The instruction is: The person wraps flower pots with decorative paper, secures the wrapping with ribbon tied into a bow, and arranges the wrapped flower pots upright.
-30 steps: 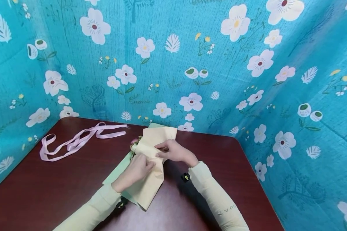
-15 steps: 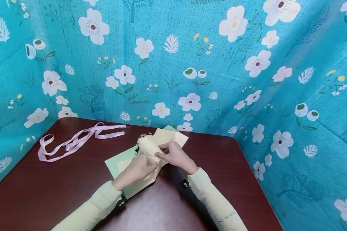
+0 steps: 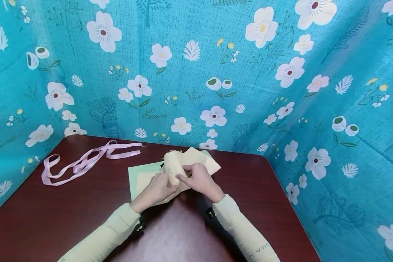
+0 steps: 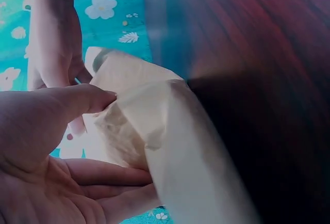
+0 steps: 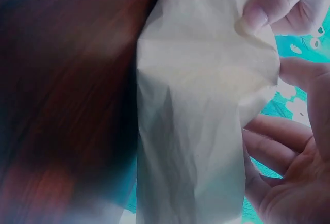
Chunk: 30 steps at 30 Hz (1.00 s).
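A small bouquet is bundled in cream wrapping paper (image 3: 173,165) with a sheet of green paper (image 3: 134,182) behind it. Only a bit of the flowers (image 3: 164,158) peeks out at its top left; the rest is covered. My left hand (image 3: 154,188) pinches the gathered cream paper, thumb on top and fingers beneath in the left wrist view. Opposite it, my right hand (image 3: 200,181) holds the folded paper's right edge between thumb and fingers (image 5: 273,144). Creases run through the paper between both hands, and its ends flare to left and right.
A pink ribbon (image 3: 82,165) lies in loose loops at the back left of the dark red-brown table (image 3: 85,214). A blue floral cloth (image 3: 183,91) hangs behind the table and along its sides.
The wrapped bouquet has turned clockwise, its lower left end swinging up and its top swinging right. Both hands keep their grip on the cream paper and have barely shifted.
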Tool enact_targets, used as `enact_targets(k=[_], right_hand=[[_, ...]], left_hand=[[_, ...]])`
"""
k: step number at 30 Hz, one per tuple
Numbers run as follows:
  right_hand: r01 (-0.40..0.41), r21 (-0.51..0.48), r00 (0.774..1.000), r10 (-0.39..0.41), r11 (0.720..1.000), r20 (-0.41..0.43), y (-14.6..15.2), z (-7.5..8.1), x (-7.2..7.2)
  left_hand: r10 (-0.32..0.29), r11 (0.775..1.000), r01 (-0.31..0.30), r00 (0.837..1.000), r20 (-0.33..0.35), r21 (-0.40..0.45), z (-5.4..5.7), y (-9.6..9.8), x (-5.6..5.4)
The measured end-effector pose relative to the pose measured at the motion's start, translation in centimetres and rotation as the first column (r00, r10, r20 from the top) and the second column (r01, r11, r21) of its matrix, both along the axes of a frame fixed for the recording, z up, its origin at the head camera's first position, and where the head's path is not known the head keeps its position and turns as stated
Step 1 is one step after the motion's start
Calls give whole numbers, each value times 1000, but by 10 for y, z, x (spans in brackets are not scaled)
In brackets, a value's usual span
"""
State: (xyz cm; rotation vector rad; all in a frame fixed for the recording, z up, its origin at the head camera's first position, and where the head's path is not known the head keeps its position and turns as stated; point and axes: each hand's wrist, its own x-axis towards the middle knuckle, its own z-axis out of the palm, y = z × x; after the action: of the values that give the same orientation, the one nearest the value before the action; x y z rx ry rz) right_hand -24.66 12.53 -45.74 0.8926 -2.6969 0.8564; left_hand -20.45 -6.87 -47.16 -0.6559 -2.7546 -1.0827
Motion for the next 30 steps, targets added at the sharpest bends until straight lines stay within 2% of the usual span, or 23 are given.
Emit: enact_targets(k=[3,6,12,15,21,26,30], right_hand=[[11,25,999,-10,1000,-41,2,1,-1],[2,48,999,0,999,-35,6,2,0],[-34,100,996,26,994,85,18,-7,1],[-52,90,990,40,995,132,22,-9,2],[-31,44,990,24,999,136,24,-5,2],[-18,80,991,7,997,132,22,-3,3],[-19,128,994,5,992,109,22,-2,4]], left_hand=[[10,1000,-11,999,-49,-14,2,2,-4],[15,1000,-16,998,-57,-21,2,4,-7],[21,999,-23,999,-40,-31,-3,2,-7],[22,999,-23,1000,-19,-33,-4,0,-7],[40,998,-42,999,-31,-56,-5,2,-9],[58,996,-61,997,-58,-63,-8,6,-4],[90,992,-100,988,-125,-81,-10,10,2]])
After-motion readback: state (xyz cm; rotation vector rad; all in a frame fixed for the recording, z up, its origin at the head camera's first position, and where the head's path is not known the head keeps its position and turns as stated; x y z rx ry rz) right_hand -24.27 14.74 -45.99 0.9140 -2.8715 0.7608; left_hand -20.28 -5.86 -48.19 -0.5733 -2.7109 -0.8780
